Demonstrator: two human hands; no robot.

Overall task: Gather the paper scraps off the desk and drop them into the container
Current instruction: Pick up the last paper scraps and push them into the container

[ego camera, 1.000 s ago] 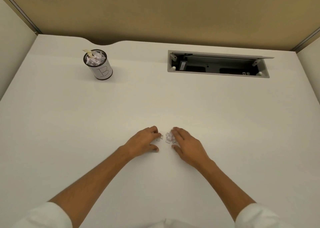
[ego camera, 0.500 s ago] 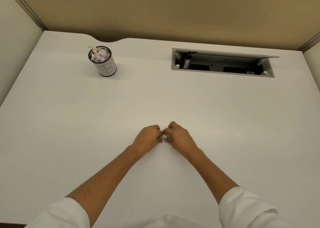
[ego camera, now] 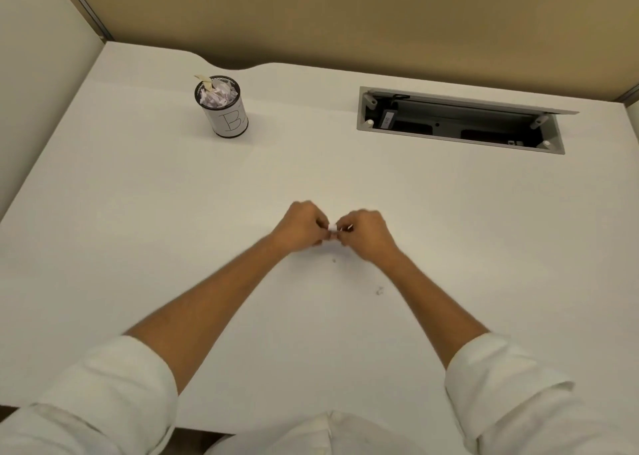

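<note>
1. Across the whole lower view, a white desk (ego camera: pixel 138 247) is seen, bounded at the back by a tan partition (ego camera: pixel 345 15).
2. At the desk's far right, a grey cable tray (ego camera: pixel 463 120) is recessed into the top, with its flap raised.
3. Toward the far left, well apart from the hands, a cylindrical container (ego camera: pixel 228 116) marked "B" is stood upright and is filled to the rim with crumpled paper.
4. At mid-desk, the left hand (ego camera: pixel 301 226) and right hand (ego camera: pixel 366 235) are brought together, both curled nearly closed, with white sleeves (ego camera: pixel 114 385) rolled to the elbows.
5. Between the fingertips of both hands, a small clump of paper scraps (ego camera: pixel 333 228) is pinched, just above the desk.
6. Just nearer than the hands, two tiny specks (ego camera: pixel 379 290) are left on the surface; whether they are paper cannot be told.
</note>
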